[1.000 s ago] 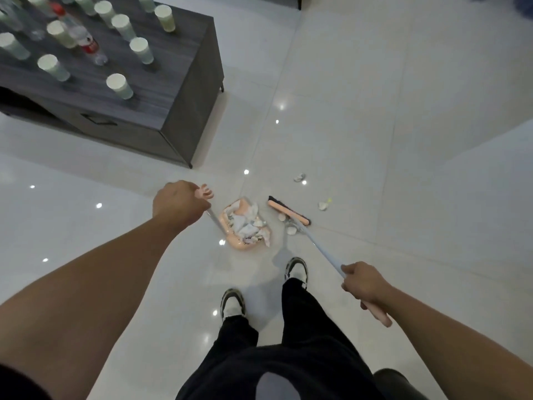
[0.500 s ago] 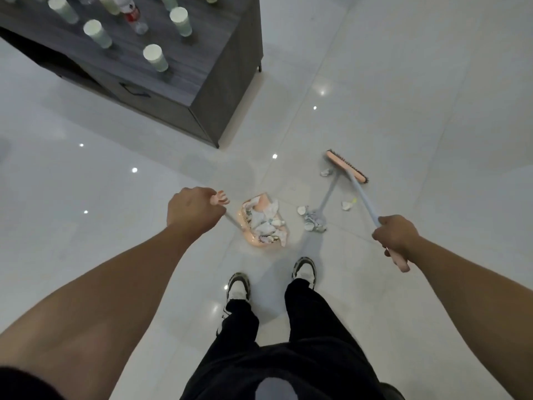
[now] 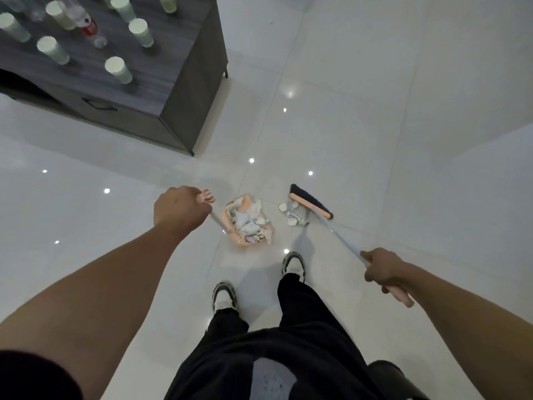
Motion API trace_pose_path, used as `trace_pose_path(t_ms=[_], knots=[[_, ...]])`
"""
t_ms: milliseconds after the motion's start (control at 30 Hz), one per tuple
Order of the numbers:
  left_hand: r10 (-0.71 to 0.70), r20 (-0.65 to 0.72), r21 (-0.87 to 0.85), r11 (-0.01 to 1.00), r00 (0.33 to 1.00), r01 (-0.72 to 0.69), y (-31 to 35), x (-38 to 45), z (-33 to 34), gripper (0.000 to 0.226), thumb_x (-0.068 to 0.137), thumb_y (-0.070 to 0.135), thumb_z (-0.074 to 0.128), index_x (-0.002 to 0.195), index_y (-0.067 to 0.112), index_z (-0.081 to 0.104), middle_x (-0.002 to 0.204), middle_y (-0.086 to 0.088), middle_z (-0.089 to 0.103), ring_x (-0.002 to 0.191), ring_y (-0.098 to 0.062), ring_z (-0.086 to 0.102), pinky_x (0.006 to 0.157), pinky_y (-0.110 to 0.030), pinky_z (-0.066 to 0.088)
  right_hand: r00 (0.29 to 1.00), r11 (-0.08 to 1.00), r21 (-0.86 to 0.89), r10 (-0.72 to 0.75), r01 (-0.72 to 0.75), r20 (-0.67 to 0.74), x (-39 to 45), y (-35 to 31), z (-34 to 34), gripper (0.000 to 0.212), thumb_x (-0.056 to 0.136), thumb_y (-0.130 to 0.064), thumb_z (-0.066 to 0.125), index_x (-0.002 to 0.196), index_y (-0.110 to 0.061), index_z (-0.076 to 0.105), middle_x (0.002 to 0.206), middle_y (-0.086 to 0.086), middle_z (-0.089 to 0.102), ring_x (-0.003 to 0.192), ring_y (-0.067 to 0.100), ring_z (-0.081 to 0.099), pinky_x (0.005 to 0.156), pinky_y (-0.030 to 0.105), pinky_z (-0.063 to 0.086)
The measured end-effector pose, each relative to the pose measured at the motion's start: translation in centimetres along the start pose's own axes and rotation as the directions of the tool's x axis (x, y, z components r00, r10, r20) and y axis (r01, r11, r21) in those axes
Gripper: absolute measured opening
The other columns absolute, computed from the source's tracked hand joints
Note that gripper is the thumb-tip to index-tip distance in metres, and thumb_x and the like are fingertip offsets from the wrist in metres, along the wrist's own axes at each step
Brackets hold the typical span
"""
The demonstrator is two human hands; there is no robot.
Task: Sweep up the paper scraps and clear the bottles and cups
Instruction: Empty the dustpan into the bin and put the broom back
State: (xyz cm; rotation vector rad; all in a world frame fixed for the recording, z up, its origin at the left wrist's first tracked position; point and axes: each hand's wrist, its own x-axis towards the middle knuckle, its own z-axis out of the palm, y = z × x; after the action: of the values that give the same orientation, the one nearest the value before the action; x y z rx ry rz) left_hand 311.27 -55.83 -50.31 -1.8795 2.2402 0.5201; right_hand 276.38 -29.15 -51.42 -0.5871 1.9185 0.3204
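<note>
Right hand (image 3: 382,271) is clamping the broom (image 3: 311,204) by its pale handle, the head resting on the floor (image 3: 375,111) just beside a small pile of paper scraps (image 3: 291,215). Left hand (image 3: 180,210) is gripping the handle of the pink dustpan (image 3: 248,223), which is sitting left of the scraps, heaped with crumpled paper. Far left, cups (image 3: 118,69) and a bottle (image 3: 86,24) are standing on the dark bench (image 3: 173,53).
</note>
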Motion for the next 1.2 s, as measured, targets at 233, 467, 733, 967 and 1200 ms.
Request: trace_pose_path(t_ms=[233, 467, 733, 967, 1200], knots=[[0.057, 0.001, -0.01, 0.998, 0.998, -0.057, -2.6, -0.2, -0.4, 0.014, 0.066, 0.035, 0.058, 0.067, 0.021, 0.062, 0.063, 0.001, 0.058, 0.065, -0.023, 0.056, 0.057, -0.027, 0.038, 1.0, 0.989, 0.143, -0.025, 0.022, 0.019, -4.8, -2.0, 7.1, 0.07, 0.086, -0.005, 0.062, 0.15, -0.017, 0.04, 0.091, 0.012, 0.06, 0.052, 0.018, 0.054, 0.042, 0.021, 0.046], [0.073, 0.023, -0.052, 0.996, 0.997, -0.072, -4.6, -2.7, -0.2, 0.011, 0.068, 0.034, 0.06, 0.066, 0.023, 0.06, 0.062, 0.004, 0.057, 0.06, -0.019, 0.054, 0.054, -0.025, 0.035, 0.991, 0.99, 0.133, -0.025, 0.042, -0.13, -5.7, -3.9, 4.8, 0.067, 0.082, -0.003, 0.058, 0.146, -0.02, 0.046, 0.088, 0.01, 0.06, 0.046, 0.022, 0.053, 0.043, 0.024, 0.047], [-0.053, 0.038, -0.051, 0.997, 0.998, 0.055, -7.4, -6.8, 1.5, 0.014, 0.07, 0.038, 0.059, 0.062, 0.026, 0.057, 0.059, 0.007, 0.056, 0.061, -0.018, 0.054, 0.049, -0.025, 0.03, 0.985, 0.991, -0.061, -0.128, 0.122, -0.118, 0.1, -8.3, -0.6, 0.067, 0.086, -0.006, 0.062, 0.148, -0.02, 0.043, 0.094, 0.012, 0.059, 0.053, 0.024, 0.058, 0.045, 0.024, 0.048], [-0.023, -0.016, -0.002, 1.0, 1.0, 0.023, -5.8, -6.1, 2.1, 0.01, 0.068, 0.037, 0.054, 0.066, 0.027, 0.059, 0.059, 0.006, 0.054, 0.06, -0.022, 0.053, 0.051, -0.025, 0.03, 0.995, 0.974, -0.204, -0.101, 0.1, 0.004, -0.6, -6.0, 1.3, 0.072, 0.083, -0.003, 0.058, 0.151, -0.021, 0.039, 0.094, 0.009, 0.054, 0.061, 0.024, 0.057, 0.04, 0.022, 0.046], [0.031, -0.041, 0.021, 0.999, 0.999, -0.03, -4.8, -4.4, 1.6, 0.01, 0.062, 0.031, 0.052, 0.064, 0.022, 0.058, 0.057, 0.002, 0.05, 0.05, -0.016, 0.042, 0.047, -0.023, 0.025, 0.997, 0.975, -0.212, -0.07, 0.066, -0.012, -4.3, -2.9, 4.3, 0.07, 0.085, -0.007, 0.059, 0.15, -0.025, 0.041, 0.087, 0.004, 0.052, 0.056, 0.02, 0.054, 0.038, 0.021, 0.045]])
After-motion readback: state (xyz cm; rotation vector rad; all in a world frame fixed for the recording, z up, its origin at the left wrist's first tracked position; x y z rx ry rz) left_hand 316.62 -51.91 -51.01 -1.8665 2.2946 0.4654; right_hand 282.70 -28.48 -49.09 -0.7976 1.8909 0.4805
